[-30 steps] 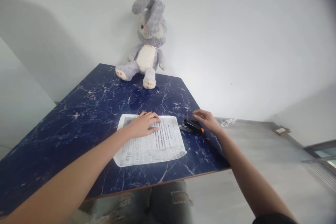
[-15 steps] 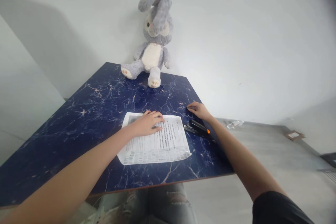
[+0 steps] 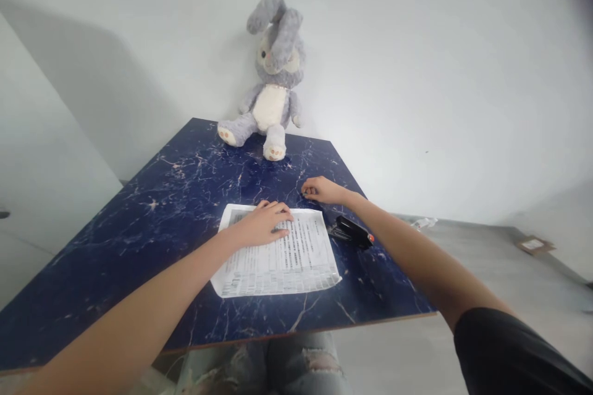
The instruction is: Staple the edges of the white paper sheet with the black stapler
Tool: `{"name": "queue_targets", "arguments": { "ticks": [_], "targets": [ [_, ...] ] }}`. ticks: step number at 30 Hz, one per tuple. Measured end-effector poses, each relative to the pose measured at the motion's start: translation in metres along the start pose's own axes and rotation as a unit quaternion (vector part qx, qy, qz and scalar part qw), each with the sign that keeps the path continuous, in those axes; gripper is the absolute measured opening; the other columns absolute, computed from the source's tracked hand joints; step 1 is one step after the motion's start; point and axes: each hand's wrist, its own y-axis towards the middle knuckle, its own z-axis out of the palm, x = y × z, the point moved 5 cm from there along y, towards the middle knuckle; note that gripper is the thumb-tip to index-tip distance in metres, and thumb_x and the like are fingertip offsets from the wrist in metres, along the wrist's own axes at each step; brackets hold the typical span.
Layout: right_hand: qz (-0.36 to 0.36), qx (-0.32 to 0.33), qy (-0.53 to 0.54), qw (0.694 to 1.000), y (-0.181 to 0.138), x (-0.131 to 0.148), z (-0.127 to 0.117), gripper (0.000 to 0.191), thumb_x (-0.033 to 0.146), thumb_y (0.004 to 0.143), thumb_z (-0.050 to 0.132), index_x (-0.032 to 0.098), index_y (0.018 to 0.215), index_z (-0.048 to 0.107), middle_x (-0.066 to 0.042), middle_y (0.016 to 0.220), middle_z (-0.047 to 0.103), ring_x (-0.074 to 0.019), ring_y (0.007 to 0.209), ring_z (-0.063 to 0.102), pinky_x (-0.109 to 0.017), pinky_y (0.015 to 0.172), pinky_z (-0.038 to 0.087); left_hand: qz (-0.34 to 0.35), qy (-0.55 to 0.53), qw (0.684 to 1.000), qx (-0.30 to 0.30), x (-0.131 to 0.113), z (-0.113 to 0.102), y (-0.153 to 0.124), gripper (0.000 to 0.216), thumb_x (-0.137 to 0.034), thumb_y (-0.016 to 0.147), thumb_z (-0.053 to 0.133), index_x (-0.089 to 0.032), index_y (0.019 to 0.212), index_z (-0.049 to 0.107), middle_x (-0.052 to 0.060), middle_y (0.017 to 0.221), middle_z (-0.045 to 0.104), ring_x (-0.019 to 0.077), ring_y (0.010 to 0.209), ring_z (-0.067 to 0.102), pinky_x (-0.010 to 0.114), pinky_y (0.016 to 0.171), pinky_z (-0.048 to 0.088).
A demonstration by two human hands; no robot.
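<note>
Printed paper (image 3: 287, 268) lies flat on the dark blue marbled table (image 3: 162, 210). My left hand (image 3: 265, 223) rests on its upper part, fingers spread and stretched toward the right. Just above the paper's upper right corner, my right hand (image 3: 322, 189) is low over the table with its fingers curled together. Something small and dark may be at its fingertips; I cannot make out what it is. A black stapler (image 3: 354, 232) with an orange-red spot at its end lies right of the paper, below my right forearm.
A grey plush rabbit (image 3: 271, 86) sits at the table's back edge against the white wall (image 3: 417, 74). On the floor to the right are a clear plastic item (image 3: 424, 223) and a brown cardboard piece (image 3: 534, 245) with a white label.
My right hand has moved left from near the table's right edge toward the paper's upper right corner. My left hand stays on the paper. The view has tilted slightly.
</note>
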Motion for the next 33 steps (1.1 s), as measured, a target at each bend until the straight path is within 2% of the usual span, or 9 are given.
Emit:
{"name": "queue_targets", "arguments": {
  "ticks": [4,9,14,18,23,25,28,31,33],
  "targets": [
    [-0.008,0.03,-0.03,0.999,0.027,0.016,0.002,0.016,0.022,0.09,0.066,0.014,0.102,0.072,-0.005,0.083,0.072,-0.0156,0.072,0.063,-0.025,0.072,0.048,0.0,-0.003,1.0,-0.002,-0.001,0.0,-0.001,0.031,-0.039,0.102,0.059,-0.026,0.129,0.067,0.007,0.135,0.062,0.0274,0.12,0.059,0.046,0.108,0.035],
    [-0.033,0.058,-0.089,0.994,0.065,0.051,0.006,0.014,0.006,0.081,0.064,0.014,0.089,0.072,-0.01,0.09,0.074,-0.0181,0.079,0.062,-0.026,0.075,0.043,0.002,-0.001,1.0,-0.01,-0.002,0.001,-0.001,0.031,-0.037,0.1,0.062,-0.025,0.128,0.068,0.008,0.133,0.064,0.0271,0.119,0.061,0.046,0.108,0.036],
    [-0.046,0.047,-0.122,0.99,0.132,0.105,0.019,0.016,0.008,0.081,0.063,0.015,0.091,0.073,-0.009,0.09,0.076,-0.0183,0.079,0.065,-0.025,0.072,0.042,0.013,-0.016,0.999,-0.026,0.001,0.007,0.0,0.035,-0.039,0.098,0.065,-0.023,0.128,0.069,0.01,0.132,0.064,0.0281,0.118,0.061,0.043,0.107,0.042],
    [-0.054,0.034,-0.113,0.992,0.193,0.15,0.035,0.016,0.014,0.086,0.066,0.017,0.099,0.074,-0.005,0.097,0.078,-0.0171,0.087,0.069,-0.023,0.074,0.045,0.004,-0.043,0.999,-0.032,0.003,0.006,0.0,0.034,-0.038,0.097,0.067,-0.022,0.126,0.071,0.011,0.134,0.065,0.0312,0.123,0.061,0.047,0.111,0.041],
    [-0.039,0.04,-0.107,0.993,0.239,0.184,0.058,0.012,0.014,0.085,0.071,0.016,0.096,0.074,-0.007,0.099,0.078,-0.0187,0.088,0.071,-0.023,0.073,0.047,0.01,-0.12,0.991,-0.05,-0.003,-0.007,-0.002,0.052,-0.03,0.096,0.065,-0.028,0.147,0.056,0.011,0.152,0.057,0.0342,0.137,0.054,0.048,0.112,0.042],
    [-0.033,0.033,-0.112,0.993,0.237,0.191,0.058,0.015,0.019,0.087,0.073,0.015,0.101,0.074,-0.01,0.105,0.077,-0.021,0.093,0.07,-0.025,0.075,0.048,0.01,-0.142,0.988,-0.057,-0.002,-0.009,-0.003,0.056,-0.028,0.096,0.064,-0.027,0.15,0.053,0.012,0.151,0.058,0.0343,0.134,0.056,0.047,0.108,0.046],
    [-0.034,0.013,-0.125,0.991,0.204,0.196,0.042,0.032,0.032,0.092,0.074,0.014,0.118,0.068,-0.014,0.12,0.072,-0.024,0.101,0.068,-0.029,0.079,0.048,0.02,-0.124,0.99,-0.061,0.003,-0.003,-0.002,0.041,-0.025,0.094,0.067,-0.024,0.135,0.067,0.011,0.141,0.064,0.0335,0.129,0.059,0.046,0.108,0.045],
    [-0.08,-0.018,-0.104,0.991,0.128,0.195,0.01,0.019,0.034,0.097,0.067,0.019,0.109,0.069,-0.006,0.1,0.074,-0.0192,0.089,0.066,-0.03,0.08,0.047,0.017,-0.091,0.994,-0.065,0.009,0.006,0.0,0.026,-0.029,0.095,0.069,-0.021,0.119,0.074,0.01,0.127,0.069,0.0296,0.121,0.062,0.043,0.108,0.044],
    [-0.06,-0.066,-0.069,0.994,0.06,0.18,-0.016,0.017,0.036,0.1,0.062,0.022,0.105,0.069,-0.004,0.097,0.073,-0.018,0.086,0.066,-0.03,0.08,0.048,0.013,-0.061,0.996,-0.061,0.011,0.009,0.002,0.027,-0.034,0.096,0.068,-0.021,0.119,0.074,0.01,0.124,0.069,0.0278,0.117,0.063,0.042,0.106,0.043]
  ]
}}
